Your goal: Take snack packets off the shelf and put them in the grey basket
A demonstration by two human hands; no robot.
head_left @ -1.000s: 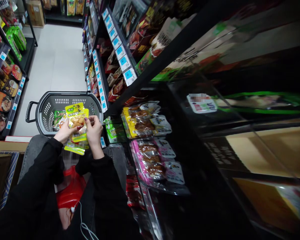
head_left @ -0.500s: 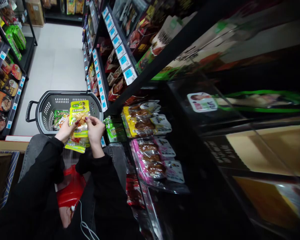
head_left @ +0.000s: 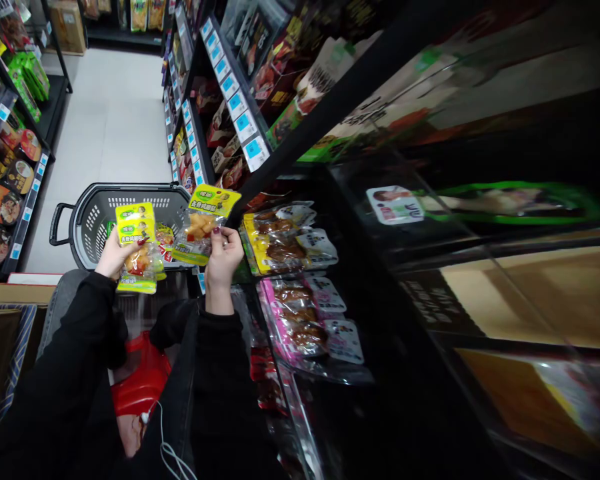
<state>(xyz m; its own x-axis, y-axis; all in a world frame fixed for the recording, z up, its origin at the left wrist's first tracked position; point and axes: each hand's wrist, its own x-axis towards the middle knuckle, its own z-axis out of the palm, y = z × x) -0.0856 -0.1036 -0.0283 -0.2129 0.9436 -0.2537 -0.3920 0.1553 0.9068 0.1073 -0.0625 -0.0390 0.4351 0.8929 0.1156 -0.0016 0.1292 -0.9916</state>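
My left hand (head_left: pixel 114 255) is closed on yellow-and-green snack packets (head_left: pixel 137 230), overlapping one another, with clear windows onto the food inside. To the right, my right hand (head_left: pixel 223 260) pinches a single snack packet (head_left: pixel 200 223) of the same look by its right side, tilted. Both hands are over the near rim of a grey shopping basket (head_left: pixel 93 207) with a black handle. Inside the basket lie some colourful packets (head_left: pixel 165 240), partly hidden behind the held ones.
Right beside me, a dark shelf holds yellow packs (head_left: pixel 275 240) and pink packs (head_left: pixel 300 313) of brown food. A shelf with price tags (head_left: pixel 237 103) runs along the aisle floor (head_left: pixel 105 113). Packaged bowls (head_left: pixel 0 203) fill the left shelf. A red object (head_left: pixel 143 377) is between my legs.
My hands have moved apart. The right hand has drawn one packet away to the right, while the left keeps the others and has shifted slightly left.
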